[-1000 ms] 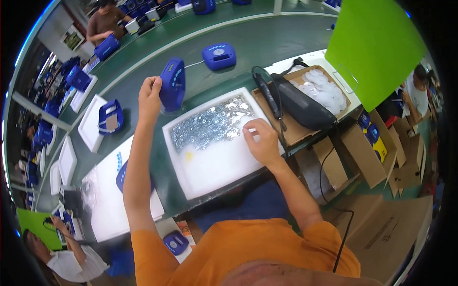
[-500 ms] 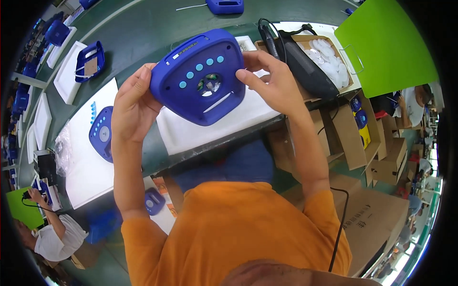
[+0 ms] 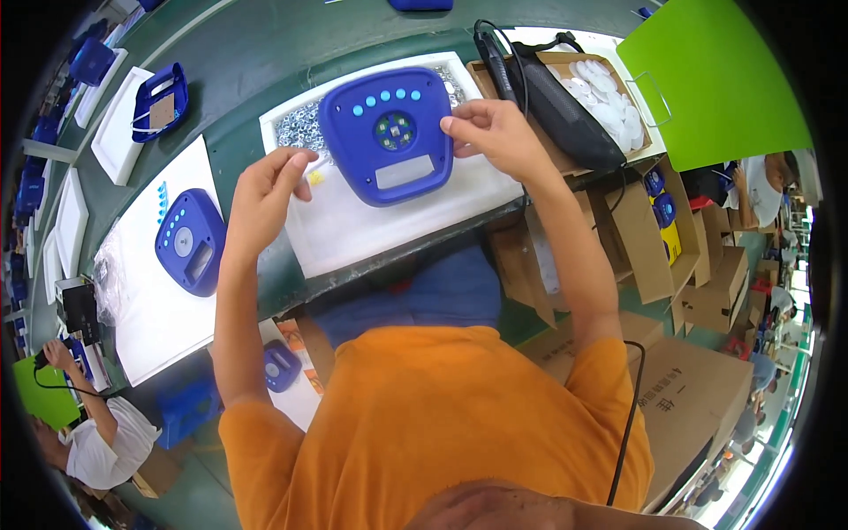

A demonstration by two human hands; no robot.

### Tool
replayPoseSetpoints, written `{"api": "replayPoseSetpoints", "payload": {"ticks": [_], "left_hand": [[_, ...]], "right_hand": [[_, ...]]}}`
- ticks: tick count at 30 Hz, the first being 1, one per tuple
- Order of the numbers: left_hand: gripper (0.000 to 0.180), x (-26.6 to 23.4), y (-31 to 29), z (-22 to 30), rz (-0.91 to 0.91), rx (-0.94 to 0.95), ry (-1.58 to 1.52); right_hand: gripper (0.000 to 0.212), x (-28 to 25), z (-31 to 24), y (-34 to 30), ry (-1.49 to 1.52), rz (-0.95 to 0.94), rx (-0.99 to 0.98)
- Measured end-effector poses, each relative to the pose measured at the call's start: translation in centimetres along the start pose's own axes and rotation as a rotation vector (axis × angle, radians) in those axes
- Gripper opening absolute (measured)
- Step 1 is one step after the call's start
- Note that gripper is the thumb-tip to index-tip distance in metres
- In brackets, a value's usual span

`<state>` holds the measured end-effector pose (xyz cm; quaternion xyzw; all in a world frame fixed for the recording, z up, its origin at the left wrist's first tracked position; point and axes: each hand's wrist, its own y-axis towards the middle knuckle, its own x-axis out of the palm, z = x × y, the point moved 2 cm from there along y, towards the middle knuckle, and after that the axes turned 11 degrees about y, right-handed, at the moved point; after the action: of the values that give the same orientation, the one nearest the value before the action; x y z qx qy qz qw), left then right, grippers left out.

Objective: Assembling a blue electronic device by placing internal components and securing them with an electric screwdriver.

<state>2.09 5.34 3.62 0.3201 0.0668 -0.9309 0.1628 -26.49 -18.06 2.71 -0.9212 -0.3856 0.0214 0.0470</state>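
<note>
A blue plastic housing (image 3: 354, 151), with a row of light blue buttons, a round opening showing a green board and a rectangular window, lies flat on or just above a white foam tray (image 3: 329, 237). My right hand (image 3: 503, 141) has its thumb and fingers at the housing's right edge, holding it there. To the left, my left hand (image 3: 265, 199) is apart from the housing, its fingers loosely bent with nothing visible in them. Small metal parts (image 3: 302, 129) fill the tray's far side. A small yellow piece (image 3: 315, 177) sits near my left fingertips.
A similar blue housing (image 3: 212, 231) lies on a white sheet (image 3: 159, 327) at left, beside a strip of blue buttons (image 3: 162, 201). At right are a black power tool (image 3: 565, 110), a cardboard box of white discs (image 3: 609, 102) and a green panel (image 3: 715, 84). Another person (image 3: 110, 433) sits lower left.
The housing has come down from my raised hands to the tray and turned flatter. My left hand has let go and moved lower and left; my right stays at the right edge.
</note>
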Motion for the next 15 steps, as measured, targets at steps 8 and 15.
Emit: {"api": "replayPoseSetpoints", "payload": {"ticks": [8, 15], "left_hand": [[0.013, 1.0, -0.9, -0.1, 0.290, 0.168, 0.740], [0.007, 3.0, 3.0, -2.8, 0.432, 0.408, 0.923]], "right_hand": [[0.048, -0.3, 2.0, 0.3, -0.349, -0.105, 0.181], [0.042, -1.7, -1.7, -0.5, -0.559, 0.001, -0.061]]}}
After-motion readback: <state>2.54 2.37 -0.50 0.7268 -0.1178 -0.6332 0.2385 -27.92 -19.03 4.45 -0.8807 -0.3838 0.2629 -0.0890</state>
